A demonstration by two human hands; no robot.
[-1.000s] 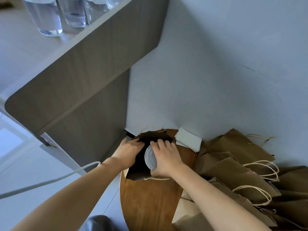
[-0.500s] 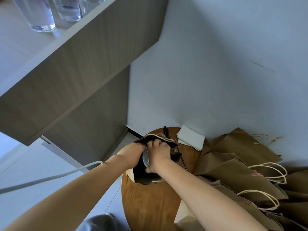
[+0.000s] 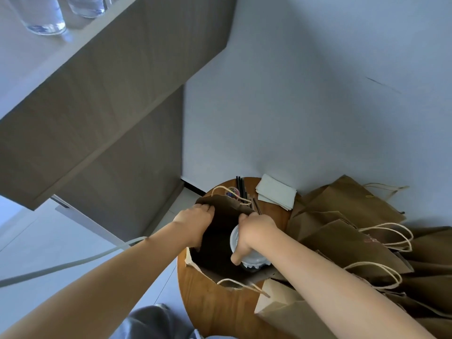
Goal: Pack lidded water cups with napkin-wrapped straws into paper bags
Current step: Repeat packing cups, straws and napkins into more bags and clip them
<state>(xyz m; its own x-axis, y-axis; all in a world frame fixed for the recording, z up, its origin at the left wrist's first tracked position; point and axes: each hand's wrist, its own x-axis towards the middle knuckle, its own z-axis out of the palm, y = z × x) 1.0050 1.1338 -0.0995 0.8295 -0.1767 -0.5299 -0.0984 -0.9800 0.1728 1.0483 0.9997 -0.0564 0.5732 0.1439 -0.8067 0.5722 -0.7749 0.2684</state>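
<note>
An open brown paper bag (image 3: 220, 270) stands on a round wooden table (image 3: 220, 311). My left hand (image 3: 195, 220) grips the bag's left rim and holds the mouth apart. My right hand (image 3: 254, 231) is closed around a clear lidded cup (image 3: 254, 261), which sits inside the bag at its right side. Black straws (image 3: 241, 189) and a stack of white napkins (image 3: 275, 194) lie at the table's far edge, behind the bag.
Several flat paper bags with string handles (image 3: 354, 231) are piled at the right. A grey counter (image 3: 102, 99) overhangs at the left, with clear water cups (image 3: 44, 18) on top. A white cable (image 3: 73, 263) crosses the floor at left. The wall is close behind.
My right hand has lowered the cup from the bag's mouth deeper into the bag, toward its right side. The left hand has pulled the bag's rim wider. The straws behind are now uncovered.
</note>
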